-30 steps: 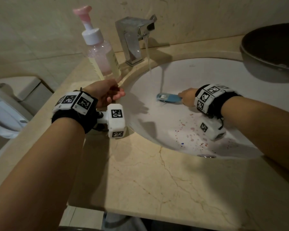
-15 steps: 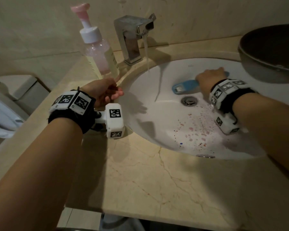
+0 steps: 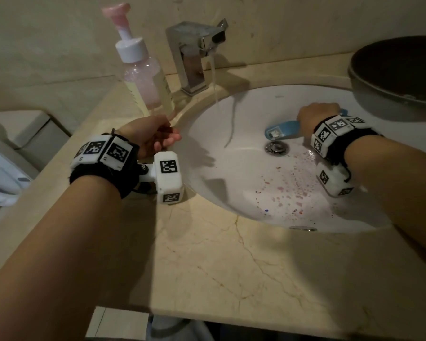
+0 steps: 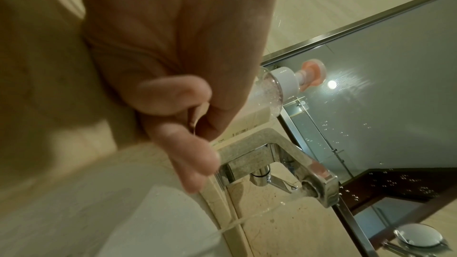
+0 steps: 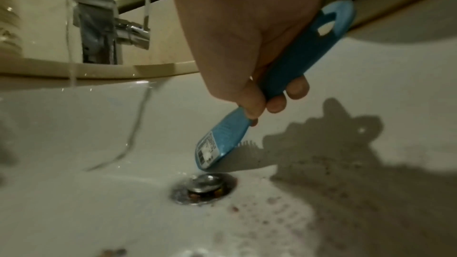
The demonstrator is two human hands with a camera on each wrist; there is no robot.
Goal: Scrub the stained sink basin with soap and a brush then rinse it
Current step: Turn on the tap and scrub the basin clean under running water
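Beige marble worktop [image 3: 207,267] around stained white oval sink basin [image 3: 244,173]: right hand [image 3: 317,116] fingers [image 5: 277,105] wrapped round blue plastic brush [image 3: 282,129] at drain's twelve o'clock, left hand [image 3: 150,134] loosely curled, empty; wetting done, next likely scrubbing six-o'clock stains.

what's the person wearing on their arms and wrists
Both forearms are bare, with no sleeves. The left hand and right hand each have a black fabric wrist wrap carrying white blocky plates printed with black square code markers. A white boxy camera unit with similar markers sticks out under each wrist, and a thin dark cable shows by the right one.
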